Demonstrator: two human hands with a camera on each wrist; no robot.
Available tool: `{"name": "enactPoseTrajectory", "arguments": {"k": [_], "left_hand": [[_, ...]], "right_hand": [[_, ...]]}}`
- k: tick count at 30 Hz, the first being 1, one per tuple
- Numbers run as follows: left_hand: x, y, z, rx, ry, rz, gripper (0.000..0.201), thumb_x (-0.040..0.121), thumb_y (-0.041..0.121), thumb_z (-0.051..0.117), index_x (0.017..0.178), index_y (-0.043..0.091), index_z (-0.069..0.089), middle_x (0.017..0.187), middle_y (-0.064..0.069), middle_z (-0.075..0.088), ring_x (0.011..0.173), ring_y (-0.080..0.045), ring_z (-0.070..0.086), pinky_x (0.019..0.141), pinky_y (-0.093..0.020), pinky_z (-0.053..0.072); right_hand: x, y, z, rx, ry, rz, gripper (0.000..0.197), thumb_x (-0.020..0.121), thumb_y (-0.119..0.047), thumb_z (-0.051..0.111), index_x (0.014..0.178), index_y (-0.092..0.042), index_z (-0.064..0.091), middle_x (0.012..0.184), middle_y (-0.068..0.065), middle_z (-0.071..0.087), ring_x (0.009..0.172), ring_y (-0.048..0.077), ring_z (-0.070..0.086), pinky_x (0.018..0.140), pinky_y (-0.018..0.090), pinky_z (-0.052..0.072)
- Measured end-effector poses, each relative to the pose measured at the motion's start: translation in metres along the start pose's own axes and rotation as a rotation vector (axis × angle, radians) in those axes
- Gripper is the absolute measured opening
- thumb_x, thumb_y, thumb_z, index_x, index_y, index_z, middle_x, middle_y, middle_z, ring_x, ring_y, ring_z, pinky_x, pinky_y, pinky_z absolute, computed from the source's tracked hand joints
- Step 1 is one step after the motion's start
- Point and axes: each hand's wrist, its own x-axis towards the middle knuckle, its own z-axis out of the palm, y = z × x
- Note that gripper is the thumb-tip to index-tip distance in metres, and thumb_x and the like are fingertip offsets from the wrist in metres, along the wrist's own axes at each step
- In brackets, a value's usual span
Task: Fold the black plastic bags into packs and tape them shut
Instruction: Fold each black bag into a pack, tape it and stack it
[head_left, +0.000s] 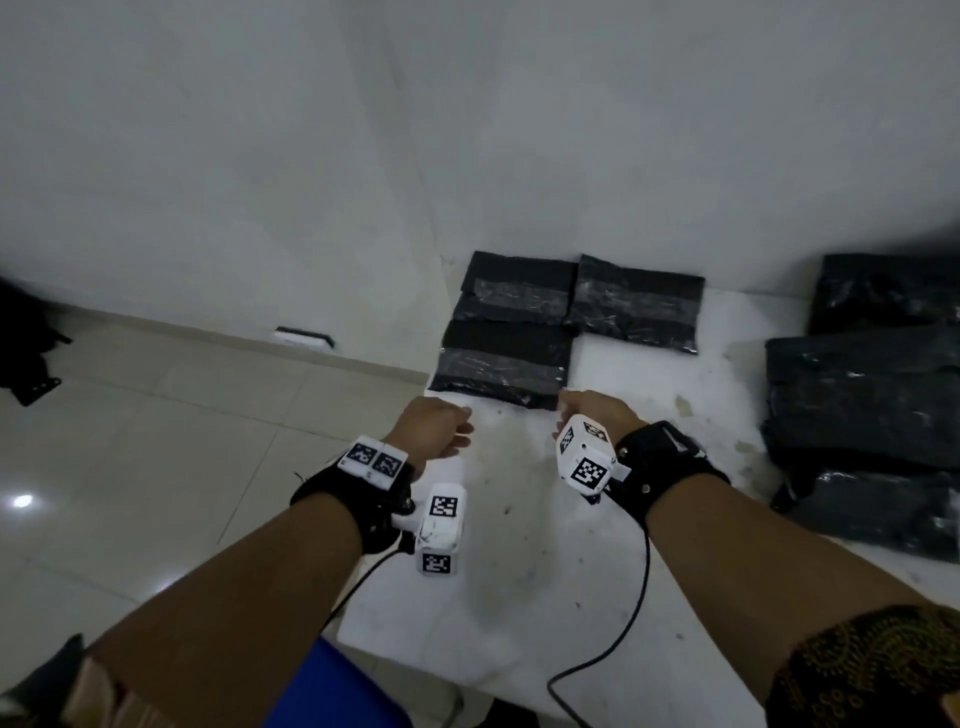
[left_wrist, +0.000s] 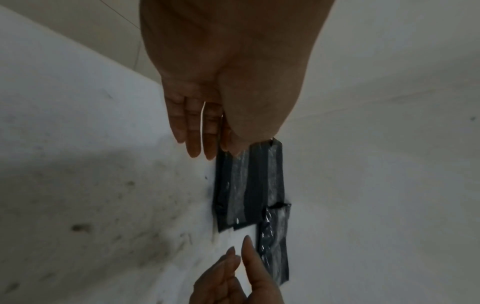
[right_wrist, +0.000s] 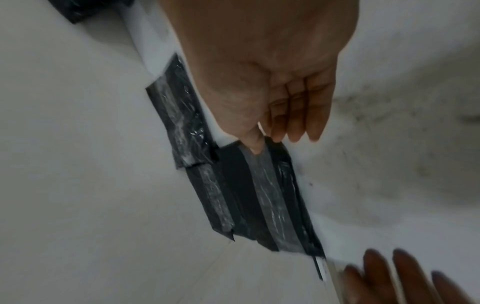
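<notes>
Three taped packs (head_left: 519, 322) sit at the far left of the white table (head_left: 519, 597); unfolded black bags (head_left: 862, 400) are piled at right.
Left hand (head_left: 434, 423) and right hand (head_left: 597, 410) hover just near the closest pack (head_left: 501, 364), fingers relaxed and straight, holding nothing. Risk, as a judgement: that pack lies at the table's left edge, so a nudge could push it off; slick plastic may spring open if the tape lifts.

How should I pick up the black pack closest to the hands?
Probably by the nearest taped pack's two short ends, one hand from each side. It lies flat on the white table, another pack touches its far edge, and both open hands flank its near edge.
</notes>
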Motion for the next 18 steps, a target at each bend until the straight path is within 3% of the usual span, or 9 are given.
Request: {"name": "enactPoseTrajectory", "arguments": {"k": [3,8,10,13,16,18], "left_hand": [[-0.009,0.023,0.037,0.003,-0.037,0.042,0.016,0.098,0.019,0.058,0.084,0.011,0.06,0.085,-0.005,0.067,0.071,-0.017,0.063,0.068,-0.026,0.05],[-0.031,0.047,0.112,0.031,-0.095,0.093,0.016,0.099,0.017,0.055,0.085,0.012,0.06,0.084,-0.005,0.066,0.073,-0.017,0.063,0.069,-0.026,0.05],[-0.04,0.051,0.145,0.057,-0.121,0.103,0.015,0.099,0.017,0.056,0.086,0.011,0.061,0.085,-0.005,0.067,0.074,-0.018,0.064,0.068,-0.027,0.051],[-0.052,0.054,0.185,0.072,-0.15,0.109,0.014,0.098,0.017,0.058,0.087,0.01,0.061,0.087,-0.007,0.068,0.076,-0.02,0.065,0.07,-0.028,0.052],[-0.06,0.056,0.217,0.081,-0.16,0.116,0.012,0.098,0.016,0.059,0.09,0.008,0.063,0.089,-0.009,0.069,0.077,-0.021,0.065,0.072,-0.03,0.053],[-0.064,0.056,0.233,0.083,-0.16,0.119,0.012,0.097,0.017,0.059,0.091,0.008,0.063,0.092,-0.01,0.069,0.078,-0.022,0.066,0.073,-0.03,0.053]], "right_hand": [[-0.013,-0.007,-0.048,0.062,0.112,-0.074,0.016,0.092,-0.01,0.067,0.087,0.001,0.057,0.071,0.012,0.054,0.058,0.023,0.051,0.062,0.036,0.051],[-0.047,-0.023,-0.14,-0.033,0.356,-0.316,0.02,0.088,-0.02,0.073,0.079,-0.01,0.057,0.072,0.009,0.062,0.055,0.02,0.057,0.051,0.029,0.051],[-0.059,-0.029,-0.183,-0.096,0.594,-0.436,0.02,0.083,-0.029,0.075,0.079,-0.016,0.061,0.081,0.007,0.068,0.064,0.022,0.061,0.058,0.029,0.049],[-0.073,-0.035,-0.244,-0.234,0.902,-0.482,0.025,0.084,-0.037,0.071,0.094,-0.017,0.061,0.091,0.003,0.064,0.08,0.024,0.058,0.072,0.03,0.044],[-0.075,-0.038,-0.288,-0.324,1.042,-0.488,0.04,0.081,-0.036,0.073,0.108,-0.014,0.053,0.118,0.013,0.056,0.107,0.034,0.054,0.088,0.04,0.047],[-0.074,-0.038,-0.308,-0.468,1.052,-0.394,0.059,0.076,-0.041,0.078,0.117,-0.013,0.046,0.132,0.018,0.045,0.119,0.039,0.045,0.094,0.045,0.043]]}}
